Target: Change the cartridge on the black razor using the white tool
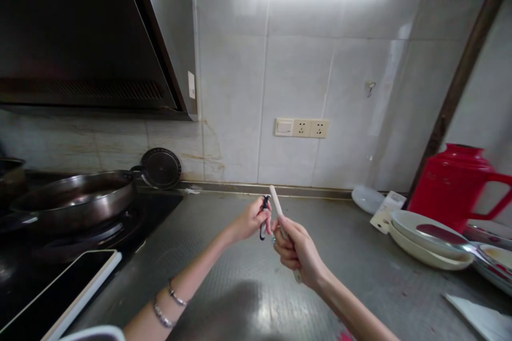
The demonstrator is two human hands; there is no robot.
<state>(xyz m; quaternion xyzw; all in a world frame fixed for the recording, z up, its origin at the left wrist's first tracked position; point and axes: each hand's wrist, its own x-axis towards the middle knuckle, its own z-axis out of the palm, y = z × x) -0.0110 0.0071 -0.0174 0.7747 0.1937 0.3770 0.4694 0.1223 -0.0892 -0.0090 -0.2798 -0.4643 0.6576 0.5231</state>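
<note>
Over the middle of the metal counter (224, 277), both my hands are raised close together. My left hand (252, 219) is closed around a small black and light-grey tool (264, 218), held upright; its exact kind is unclear, though its shape resembles a peeler. My right hand (298, 248) grips a long, thin white stick (277, 202). The stick's rounded upper end leans toward the tool, and its lower end shows beneath my fist. Whether stick and tool touch, I cannot tell.
At left, a steel pan (80, 200) sits on the black stove, with a phone or tablet (68, 293) nearer me. On the right stand a red thermos jug (452, 184), stacked plates (430, 261) and a small clear dish (367, 200). A range hood (168, 37) overhangs the left.
</note>
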